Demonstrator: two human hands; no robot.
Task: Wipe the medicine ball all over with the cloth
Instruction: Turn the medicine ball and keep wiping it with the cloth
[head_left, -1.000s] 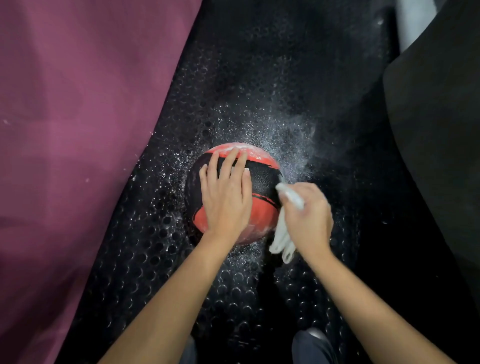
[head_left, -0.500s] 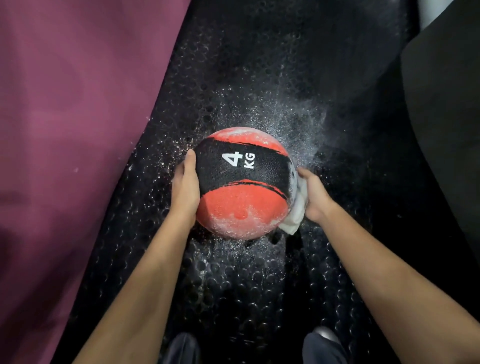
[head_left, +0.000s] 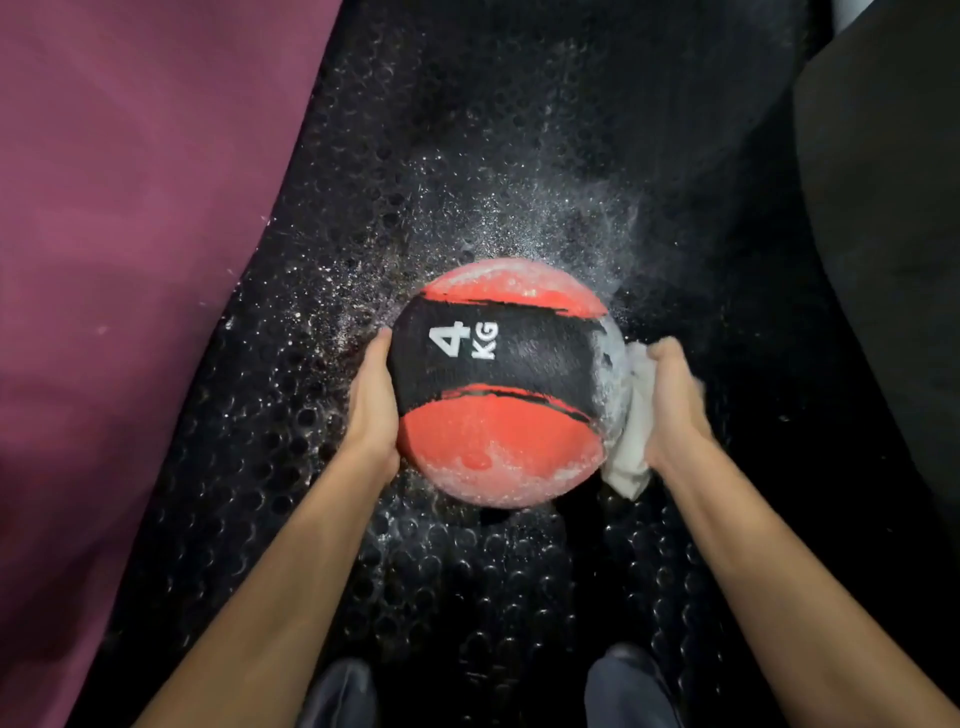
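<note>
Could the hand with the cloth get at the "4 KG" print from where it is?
Probably yes: the right hand presses the cloth on the ball's right side, and the print faces up, uncovered.

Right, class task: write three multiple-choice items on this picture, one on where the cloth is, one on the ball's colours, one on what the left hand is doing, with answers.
1. Where is the cloth?
A on top of the ball
B against the ball's right side
C on the mat

2. The medicine ball is:
A red and black
B blue and white
C all green

3. The left hand:
A hangs free
B grips the cloth
C holds the ball's left side

Answers: B, the right hand presses it there; A, a black band crosses red; C, its palm lies against the ball.
</note>
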